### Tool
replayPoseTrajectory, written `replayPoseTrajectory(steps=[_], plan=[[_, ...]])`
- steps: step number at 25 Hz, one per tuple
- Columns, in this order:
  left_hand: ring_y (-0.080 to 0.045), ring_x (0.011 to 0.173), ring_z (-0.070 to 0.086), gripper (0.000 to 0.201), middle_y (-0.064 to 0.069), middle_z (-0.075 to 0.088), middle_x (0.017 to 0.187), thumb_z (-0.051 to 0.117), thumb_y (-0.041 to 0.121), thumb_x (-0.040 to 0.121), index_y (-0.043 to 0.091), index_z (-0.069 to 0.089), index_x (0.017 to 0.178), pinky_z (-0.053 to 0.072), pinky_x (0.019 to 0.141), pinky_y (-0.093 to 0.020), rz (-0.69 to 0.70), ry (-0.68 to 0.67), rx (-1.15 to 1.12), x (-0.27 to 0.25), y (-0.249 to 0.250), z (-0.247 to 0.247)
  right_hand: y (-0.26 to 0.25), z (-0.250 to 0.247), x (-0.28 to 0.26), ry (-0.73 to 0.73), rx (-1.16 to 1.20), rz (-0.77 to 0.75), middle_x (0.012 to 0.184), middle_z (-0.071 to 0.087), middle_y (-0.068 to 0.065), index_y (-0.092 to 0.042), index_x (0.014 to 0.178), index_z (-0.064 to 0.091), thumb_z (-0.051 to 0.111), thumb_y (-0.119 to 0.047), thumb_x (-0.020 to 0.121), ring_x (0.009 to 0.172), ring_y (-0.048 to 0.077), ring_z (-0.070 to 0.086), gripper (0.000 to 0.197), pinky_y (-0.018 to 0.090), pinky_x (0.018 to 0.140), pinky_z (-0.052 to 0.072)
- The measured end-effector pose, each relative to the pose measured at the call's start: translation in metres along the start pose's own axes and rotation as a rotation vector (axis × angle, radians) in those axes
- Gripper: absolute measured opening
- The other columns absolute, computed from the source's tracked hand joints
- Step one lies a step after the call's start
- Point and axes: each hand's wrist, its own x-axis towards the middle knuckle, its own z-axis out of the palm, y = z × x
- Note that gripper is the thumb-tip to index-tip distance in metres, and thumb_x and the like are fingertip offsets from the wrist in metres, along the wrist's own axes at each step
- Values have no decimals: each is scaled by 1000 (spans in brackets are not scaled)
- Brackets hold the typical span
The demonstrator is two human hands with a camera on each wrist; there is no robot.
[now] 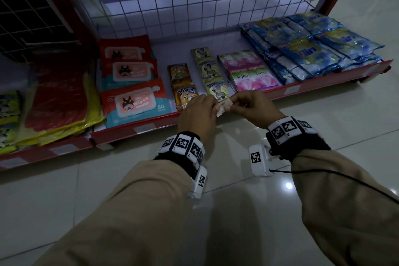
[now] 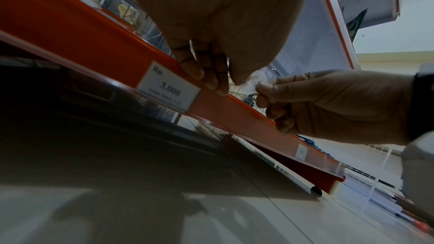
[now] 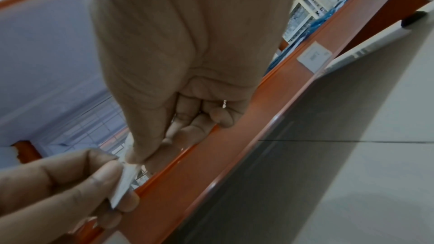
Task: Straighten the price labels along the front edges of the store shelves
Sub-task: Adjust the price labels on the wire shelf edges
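Observation:
A small white price label (image 1: 223, 107) is pinched at its two ends by my left hand (image 1: 212, 107) and my right hand (image 1: 234, 103). It sits tilted, just above the red front strip (image 1: 164, 122) of the low shelf. In the right wrist view the price label (image 3: 124, 183) is edge-on between my right thumb (image 3: 135, 157) and the left fingertips (image 3: 126, 199). The left wrist view has the left fingertips (image 2: 212, 83) next to a seated label reading "Rp. 3.000" (image 2: 168, 88). More labels (image 1: 145, 128) (image 1: 291, 89) sit in the strip.
The shelf carries wipes packs (image 1: 133, 101), snack sachets (image 1: 185, 95), pink sachets (image 1: 253, 80) and blue packets (image 1: 313, 47). A wire grid (image 1: 194, 2) backs it. Glossy floor tiles (image 1: 237, 211) lie under my arms. A second shelf (image 1: 43, 153) adjoins at the left.

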Motion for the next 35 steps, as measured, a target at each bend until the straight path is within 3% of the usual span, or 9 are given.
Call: replayPoseTrajectory(steps=[4, 6, 12, 15, 17, 20, 22, 29, 35], plan=[[-20, 90, 46, 16, -2, 52, 95, 42, 27, 99, 15, 53, 97, 20, 65, -25, -25, 13, 7, -1, 1, 1, 4, -1, -3, 25, 18, 43, 74, 61, 15, 5, 84, 68, 74, -16, 81, 63, 10, 50, 22, 21, 61, 42], [-20, 92, 46, 18, -3, 52, 97, 42, 28, 99, 14, 53, 97, 19, 65, -24, -26, 15, 19, 0, 1, 1, 6, -2, -4, 16, 8, 69, 76, 61, 14, 6, 86, 68, 73, -15, 82, 65, 9, 51, 22, 17, 63, 42], [-20, 92, 46, 18, -3, 52, 99, 42, 29, 99, 14, 52, 98, 23, 67, -25, -15, -11, 35, 1, 1, 0, 11, -12, -7, -13, -139, 95, 76, 68, -2, -13, 85, 71, 71, -16, 84, 61, -10, 56, 4, 7, 60, 40], [-20, 93, 46, 17, -3, 53, 100, 43, 28, 98, 14, 53, 99, 25, 67, -26, 0, -34, 63, 1, 1, -1, 5, -15, -7, 56, -130, -36, 90, 65, -12, -15, 104, 68, 72, -10, 81, 76, -13, 56, 23, 5, 66, 40], [-21, 95, 46, 16, -4, 53, 102, 43, 26, 97, 14, 53, 100, 27, 68, -28, 13, -54, 83, 2, 0, -2, -2, -14, -2, 32, -226, -133, 98, 66, -8, -15, 111, 68, 72, -10, 81, 84, -6, 57, 30, 7, 73, 43], [-22, 96, 48, 17, -5, 53, 103, 43, 26, 97, 13, 53, 102, 29, 68, -28, 15, -60, 83, 1, 1, -3, -9, -14, 6, -38, -457, -147, 93, 70, 2, -17, 103, 72, 67, -15, 85, 80, 14, 60, 19, 29, 73, 50], [-21, 98, 48, 23, -4, 54, 104, 42, 32, 98, 14, 54, 106, 31, 71, -28, 5, -60, 73, -1, 2, -3, -8, -16, 7, 23, -412, -128, 91, 70, 4, -15, 99, 71, 65, -12, 87, 81, 17, 61, 14, 34, 76, 51], [-23, 106, 47, 31, -6, 54, 115, 44, 29, 97, 16, 48, 125, 38, 80, -32, -10, -55, 79, -4, 6, 0, 7, -13, 7, 120, -439, -175, 88, 68, 7, -12, 95, 72, 66, -8, 84, 85, 24, 56, 13, 39, 75, 47], [-23, 107, 43, 28, -7, 50, 115, 43, 29, 98, 14, 50, 121, 39, 79, -33, -25, -67, 99, -6, 8, 2, 15, -3, 8, 188, -459, -239, 89, 66, 10, -8, 94, 71, 65, -8, 85, 86, 28, 56, 11, 40, 75, 46]])
